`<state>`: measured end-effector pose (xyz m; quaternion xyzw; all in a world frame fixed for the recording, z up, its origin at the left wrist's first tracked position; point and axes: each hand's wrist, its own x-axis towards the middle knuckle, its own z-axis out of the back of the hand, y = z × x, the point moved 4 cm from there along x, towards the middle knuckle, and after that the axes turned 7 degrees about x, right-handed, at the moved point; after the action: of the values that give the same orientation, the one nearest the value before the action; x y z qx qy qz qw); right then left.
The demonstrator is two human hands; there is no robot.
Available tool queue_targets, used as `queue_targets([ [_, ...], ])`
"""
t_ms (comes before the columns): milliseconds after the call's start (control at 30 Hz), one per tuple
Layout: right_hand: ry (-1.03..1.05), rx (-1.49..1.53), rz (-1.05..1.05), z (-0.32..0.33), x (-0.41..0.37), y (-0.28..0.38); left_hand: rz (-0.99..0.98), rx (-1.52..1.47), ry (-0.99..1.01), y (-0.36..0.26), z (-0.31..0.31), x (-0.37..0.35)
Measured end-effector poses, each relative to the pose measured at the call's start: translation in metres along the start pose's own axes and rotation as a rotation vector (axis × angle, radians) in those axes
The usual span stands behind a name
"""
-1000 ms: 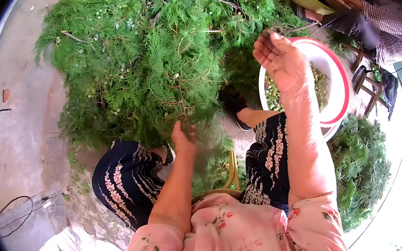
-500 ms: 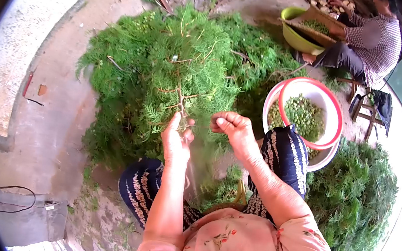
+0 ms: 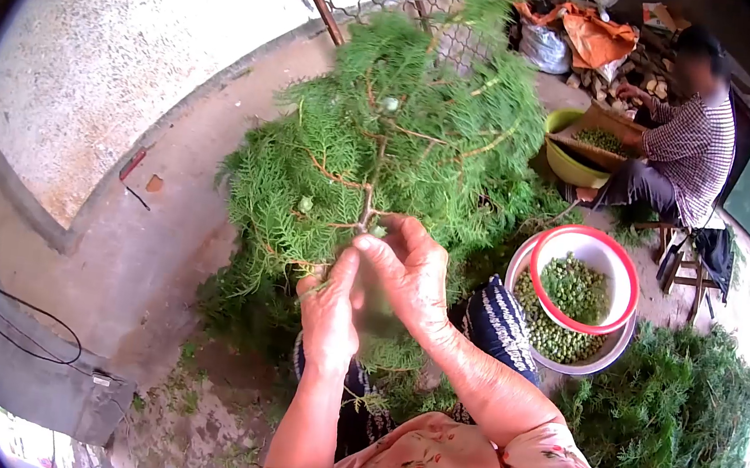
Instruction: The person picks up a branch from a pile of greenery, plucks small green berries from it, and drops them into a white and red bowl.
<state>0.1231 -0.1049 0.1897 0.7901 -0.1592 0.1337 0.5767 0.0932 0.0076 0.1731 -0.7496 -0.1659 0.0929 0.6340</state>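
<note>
A leafy green conifer branch [image 3: 373,174] with a brown stem stands up in front of me. My left hand [image 3: 328,321] is closed round its lower end. At the stem, my right hand [image 3: 412,275] pinches with thumb and forefinger around a small green cone [image 3: 378,232]. Other pale green cones sit on the branch, one at its left [image 3: 305,204] and one higher up [image 3: 391,105]. Beyond my right knee, a red-rimmed white basin [image 3: 629,295] holds many picked green cones and rests on a wider basin [image 3: 577,368] with more of them.
Cut greenery [image 3: 241,311] is heaped under the branch, and another pile [image 3: 659,423] lies at the right. A person [image 3: 695,146] sits at the upper right with a tray of cones [image 3: 600,139] over a yellow-green tub [image 3: 572,169]. A black cable [image 3: 32,320] runs along the left.
My right hand has moved in from the right to the stem and closed at a cone. The branch is held higher and farther right in view; the camera view has shifted.
</note>
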Motion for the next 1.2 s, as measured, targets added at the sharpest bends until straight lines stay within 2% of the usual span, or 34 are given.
queue_targets([
  [133, 0.059, 0.224, -0.092, -0.009, -0.013, 0.005, 0.064, 0.003, -0.099, -0.015, 0.011, -0.028],
  [200, 0.164, 0.309, -0.263, -0.007, -0.020, -0.001, 0.116, -0.053, -0.127, -0.014, 0.020, -0.036],
  [267, 0.242, 0.489, -0.298, -0.008, -0.025, -0.004, 0.115, -0.081, -0.083, -0.020, 0.026, -0.042],
  [400, 0.190, 0.738, -0.503, 0.000, -0.032, -0.008, 0.133, -0.085, -0.063, -0.008, 0.037, -0.042],
  [500, 0.160, 0.807, -0.538, 0.006, -0.037, -0.012, 0.196, -0.120, -0.059, 0.004, 0.035, -0.040],
  [533, 0.086, 0.761, -0.508, 0.002, -0.040, -0.019, 0.214, -0.157, -0.044, 0.008, 0.031, -0.038],
  [600, 0.019, 0.821, -0.559, -0.004, -0.049, -0.041, 0.268, -0.222, -0.020, 0.019, 0.022, -0.037],
  [633, -0.085, 0.886, -0.580, -0.003, -0.050, -0.056, 0.292, -0.228, -0.023, 0.036, 0.026, -0.033],
  [667, -0.011, 1.004, -0.605, 0.000, -0.048, -0.073, 0.290, -0.234, -0.024, 0.048, 0.028, -0.028],
  [733, -0.048, 0.895, -0.700, 0.014, -0.042, -0.087, 0.297, -0.211, -0.112, 0.059, 0.028, -0.028],
  [800, 0.053, 0.726, -0.739, 0.033, -0.036, -0.086, 0.347, -0.134, -0.121, 0.067, 0.039, -0.024],
  [867, 0.019, 0.522, -0.639, 0.060, -0.030, -0.091, 0.350, -0.112, -0.220, 0.068, 0.047, -0.020],
  [967, -0.019, 0.511, -0.621, 0.092, -0.024, -0.102, 0.350, -0.244, -0.221, 0.075, 0.067, -0.008],
  [1067, -0.020, 0.421, -0.640, 0.100, -0.027, -0.105, 0.287, -0.172, -0.303, 0.068, 0.079, -0.003],
  [1100, -0.052, 0.379, -0.642, 0.107, -0.026, -0.106, 0.299, -0.149, -0.262, 0.065, 0.082, -0.002],
  [1133, -0.083, 0.336, -0.645, 0.116, -0.025, -0.107, 0.322, -0.165, -0.317, 0.060, 0.084, -0.002],
  [1200, -0.184, 0.159, -0.554, 0.139, -0.019, -0.099, 0.300, -0.187, -0.312, 0.057, 0.096, -0.001],
])
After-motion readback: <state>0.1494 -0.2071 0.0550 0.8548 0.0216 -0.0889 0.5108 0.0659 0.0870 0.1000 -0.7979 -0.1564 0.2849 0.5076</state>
